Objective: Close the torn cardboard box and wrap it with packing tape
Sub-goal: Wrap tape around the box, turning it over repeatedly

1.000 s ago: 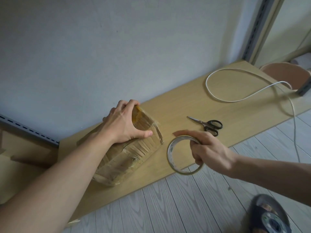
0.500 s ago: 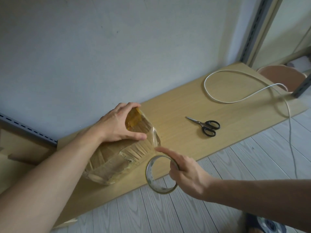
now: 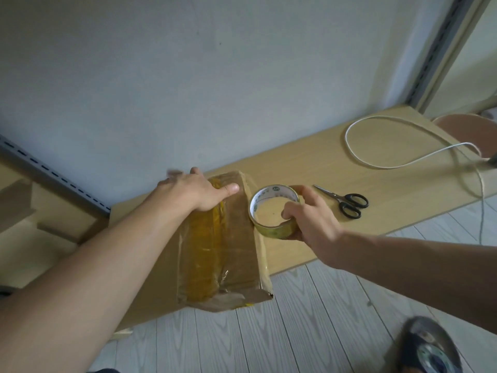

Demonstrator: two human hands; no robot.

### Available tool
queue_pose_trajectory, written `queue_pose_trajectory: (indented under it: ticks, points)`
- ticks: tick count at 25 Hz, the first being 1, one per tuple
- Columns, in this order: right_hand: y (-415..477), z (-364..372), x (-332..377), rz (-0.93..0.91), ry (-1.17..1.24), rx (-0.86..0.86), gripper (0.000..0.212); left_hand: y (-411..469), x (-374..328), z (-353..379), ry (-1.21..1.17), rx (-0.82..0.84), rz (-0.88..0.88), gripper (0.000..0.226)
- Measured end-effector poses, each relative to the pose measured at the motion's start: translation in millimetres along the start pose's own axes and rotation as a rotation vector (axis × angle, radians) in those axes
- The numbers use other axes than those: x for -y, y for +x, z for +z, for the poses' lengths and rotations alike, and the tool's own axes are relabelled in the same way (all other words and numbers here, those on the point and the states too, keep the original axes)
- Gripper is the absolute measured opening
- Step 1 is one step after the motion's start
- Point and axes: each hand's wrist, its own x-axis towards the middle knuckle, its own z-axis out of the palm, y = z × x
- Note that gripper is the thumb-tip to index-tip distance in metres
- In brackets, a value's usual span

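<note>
On the wooden board [image 3: 349, 216] that runs along the grey wall lies the cardboard box [image 3: 234, 238], long side pointing towards the person, its near end sticking out past the board's front edge over the pale plank floor [image 3: 269, 332]. A wide band of yellowish tape runs down the middle of its top face, and the near end is ragged and torn, with clear film creased over it.

The left hand [image 3: 193, 192] lies palm down on the far end of the box, thumb straight out along the top; its fingers reach towards the far edge and are blurred, but they look stretched rather than curled. The right hand [image 3: 314, 224] grips the roll of tape [image 3: 271, 230], fingers hooked inside the ring and thumb on the outside, holding it just beside the right edge of the box, the hole facing up.

Black-handled scissors [image 3: 348, 202] lie on the board to the right of that hand, blades closed. Farther right a white cord [image 3: 376, 166] loops across the board, with a pinkish tub [image 3: 462, 127] beyond its end.
</note>
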Motion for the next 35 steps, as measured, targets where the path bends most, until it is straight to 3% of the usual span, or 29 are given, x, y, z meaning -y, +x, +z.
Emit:
queue_pose_trajectory:
  ticks: [3, 4, 6, 11, 14, 19, 22, 25, 30, 35]
  points:
    - [2.4, -0.6, 1.6, 0.028, 0.008, 0.035, 0.043, 8.2, -2.4, 6.5, -0.092, -0.336, 0.557, 0.061]
    - [1.8, -0.6, 0.9, 0.026, 0.002, 0.037, 0.045, 10.7, -4.3, 16.8, -0.139, -0.35, 0.712, 0.049]
    - [1.4, 0.7, 0.6, 0.008, -0.022, 0.043, 0.048, 16.4, -7.0, 37.1, -0.199, -0.301, 0.822, 0.045]
    - [-10.0, 0.7, 15.8, -0.107, -0.323, 0.048, 0.046, 31.1, -5.1, 52.0, -0.339, -0.413, 0.777, 0.055]
    - [-37.0, -12.2, 11.3, -0.088, -0.516, 0.172, 0.046, 28.4, -8.2, 53.6, -0.315, -0.418, 0.73, 0.05]
    - [-79.7, -44.8, -18.8, -0.082, -0.591, 0.231, 0.05, 37.0, -1.0, 50.0, -0.311, -0.453, 0.436, 0.043]
    - [-85.2, -54.6, -23.5, -0.056, -0.431, 0.24, 0.054, 43.1, 0.1, 49.9, -0.295, -0.465, 0.31, 0.036]
    - [-87.2, -53.7, -25.3, -0.043, -0.327, 0.297, 0.058, 42.8, -3.3, 49.2, -0.256, -0.484, 0.313, 0.036]
    - [-89.7, -49.3, -27.3, -0.255, -0.608, 0.265, 0.063, 42.7, -2.4, 48.8, -0.266, -0.491, 0.32, 0.037]
    - [-89.0, -56.2, -16.4, -0.348, -0.65, 0.191, 0.066, 41.7, -1.7, 48.9, -0.267, -0.495, 0.325, 0.036]
